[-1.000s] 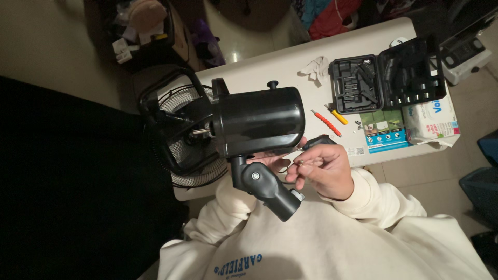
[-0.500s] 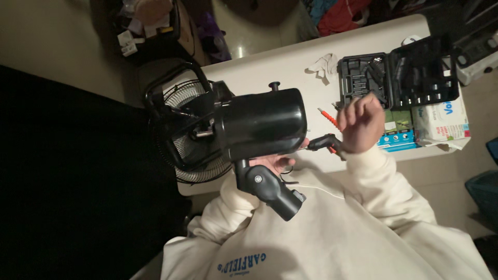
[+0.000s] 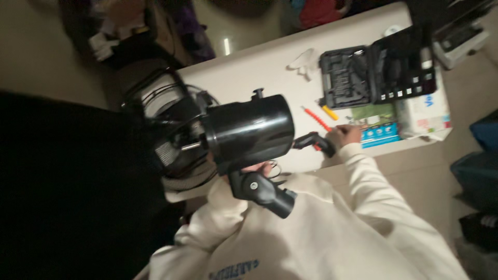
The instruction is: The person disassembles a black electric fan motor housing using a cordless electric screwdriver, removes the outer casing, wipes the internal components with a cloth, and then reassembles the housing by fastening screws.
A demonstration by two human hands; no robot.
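The fan motor housing [image 3: 249, 132] looks like glossy black plastic, smooth, catching highlights; at its nine o'clock the fan guard [image 3: 155, 111] is thin dark metal wire; at three o'clock the screwdriver [image 3: 314, 142] has a matt black grip; the table [image 3: 259, 72] is smooth and white; the tool case [image 3: 373, 72] is matt black plastic; the sleeve [image 3: 373, 192] is soft cream cloth.

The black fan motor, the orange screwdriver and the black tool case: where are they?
Black round fan motor housing [image 3: 249, 132], head view, on its shiny side.
Orange thin screwdriver [image 3: 315, 117], head view, on its shaft.
Black open plastic tool case [image 3: 345, 78], head view, on its left tray.
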